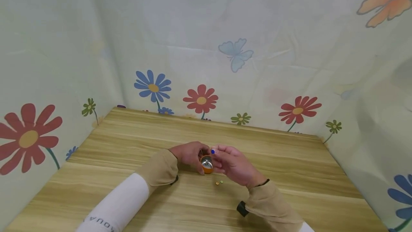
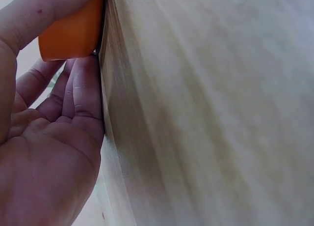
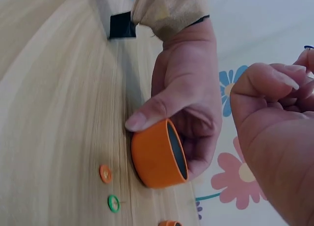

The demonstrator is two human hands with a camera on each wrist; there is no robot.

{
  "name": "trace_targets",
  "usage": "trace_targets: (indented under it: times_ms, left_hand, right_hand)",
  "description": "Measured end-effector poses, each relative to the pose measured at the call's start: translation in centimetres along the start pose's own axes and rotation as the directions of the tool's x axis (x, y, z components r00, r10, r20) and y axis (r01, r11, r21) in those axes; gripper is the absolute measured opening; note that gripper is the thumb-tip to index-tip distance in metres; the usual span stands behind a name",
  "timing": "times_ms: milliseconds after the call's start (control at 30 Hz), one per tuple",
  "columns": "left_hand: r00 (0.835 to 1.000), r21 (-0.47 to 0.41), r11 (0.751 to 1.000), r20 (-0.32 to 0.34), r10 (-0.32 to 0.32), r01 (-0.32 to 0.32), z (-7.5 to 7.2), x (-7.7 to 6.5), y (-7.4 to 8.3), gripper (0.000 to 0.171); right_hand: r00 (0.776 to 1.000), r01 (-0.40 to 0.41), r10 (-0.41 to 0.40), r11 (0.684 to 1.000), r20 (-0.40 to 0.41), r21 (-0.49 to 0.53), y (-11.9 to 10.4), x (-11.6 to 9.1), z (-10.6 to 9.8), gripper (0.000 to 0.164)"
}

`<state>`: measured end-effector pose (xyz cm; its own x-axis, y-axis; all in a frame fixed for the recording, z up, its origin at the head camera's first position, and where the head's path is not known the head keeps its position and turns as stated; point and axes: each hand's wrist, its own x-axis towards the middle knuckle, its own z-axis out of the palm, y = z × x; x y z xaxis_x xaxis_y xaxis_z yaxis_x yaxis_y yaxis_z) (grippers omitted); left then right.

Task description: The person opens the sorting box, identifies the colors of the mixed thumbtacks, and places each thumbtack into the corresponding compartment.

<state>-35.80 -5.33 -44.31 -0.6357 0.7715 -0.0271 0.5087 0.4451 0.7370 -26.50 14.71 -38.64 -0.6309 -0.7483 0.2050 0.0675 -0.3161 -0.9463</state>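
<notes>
My left hand (image 1: 192, 154) grips a small orange cup (image 1: 207, 169) between thumb and fingers. The cup stands upright on the table, and its shiny metal inside shows in the head view. My right hand (image 1: 233, 164) is just to the right of the cup, a little above the table. Between its thumb and forefinger it pinches a blue thumbtack (image 1: 212, 151), near the cup's rim. Only the blue edge shows in the right wrist view. An orange thumbtack (image 3: 105, 173) and a green thumbtack (image 3: 114, 203) lie on the table in front of the cup, the green one's thin pin sticking up.
The wood-grain table (image 1: 273, 142) is bounded by a pale cloth (image 1: 193, 20) printed with flowers and butterflies. Another orange object (image 3: 169, 223) pokes in at the bottom of the right wrist view. A black strap end (image 1: 242, 208) hangs at my right sleeve.
</notes>
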Motion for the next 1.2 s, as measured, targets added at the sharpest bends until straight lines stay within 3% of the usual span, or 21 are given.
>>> trace_targets:
  times_ms: [233, 300, 333, 367, 433, 533, 600, 667, 700, 800, 1200]
  left_hand:
    - [1.0, -0.036, 0.999, 0.002, 0.013, -0.013, -0.1, 0.0, 0.1, 0.052]
    - [1.0, -0.028, 1.0, 0.001, 0.014, -0.014, -0.1, 0.0, 0.1, 0.053]
    - [1.0, -0.02, 1.0, 0.001, 0.014, -0.014, -0.2, 0.0, 0.1, 0.052]
    - [1.0, -0.013, 1.0, 0.002, 0.013, -0.013, -0.2, 0.0, 0.0, 0.052]
    - [1.0, 0.0, 1.0, 0.002, 0.009, -0.009, -0.3, -0.1, 0.1, 0.051]
    - [1.0, 0.016, 1.0, 0.001, 0.004, -0.004, -0.3, -0.3, 0.3, 0.049]
    - [1.0, 0.018, 1.0, 0.003, 0.0, 0.0, -0.3, -0.4, 0.6, 0.049]
    - [1.0, 0.016, 1.0, 0.009, -0.005, 0.004, -0.2, -0.4, 0.9, 0.048]
    - [1.0, 0.014, 1.0, 0.012, -0.008, 0.007, -0.2, -0.4, 1.0, 0.048]
    - [1.0, 0.013, 1.0, 0.016, -0.018, 0.018, -0.2, -0.3, 1.0, 0.048]
    - [0.999, 0.018, 0.999, 0.011, -0.037, 0.037, -0.2, -0.4, 1.2, 0.051]
  right_hand:
    - [0.992, -0.053, 0.034, 0.987, -0.122, -0.153, 0.1, 0.2, -0.7, 0.019]
    - [0.986, -0.087, 0.045, 0.961, -0.162, -0.261, -0.2, 0.3, -0.6, 0.019]
    - [0.982, -0.107, 0.045, 0.933, -0.185, -0.344, -0.5, 0.4, -0.4, 0.018]
    - [0.978, -0.128, 0.039, 0.889, -0.205, -0.44, -0.7, 0.4, -0.1, 0.017]
    - [0.974, -0.15, 0.003, 0.751, -0.224, -0.643, -0.3, 0.6, -0.5, 0.016]
    - [0.974, -0.165, -0.062, 0.466, -0.219, -0.869, 0.7, 0.9, -1.3, 0.012]
    - [0.977, -0.156, -0.092, 0.307, -0.192, -0.939, 1.8, 1.0, -2.2, 0.011]
    - [0.979, -0.162, -0.091, 0.193, -0.182, -0.968, 2.0, 1.1, -2.3, 0.01]
    - [0.98, -0.162, -0.093, 0.15, -0.177, -0.975, 2.2, 1.1, -2.3, 0.01]
    - [0.983, -0.154, -0.092, 0.062, -0.159, -0.986, 2.3, 1.2, -2.3, 0.008]
    - [0.995, -0.042, -0.095, -0.162, -0.027, -0.986, 2.5, 2.1, -2.5, 0.006]
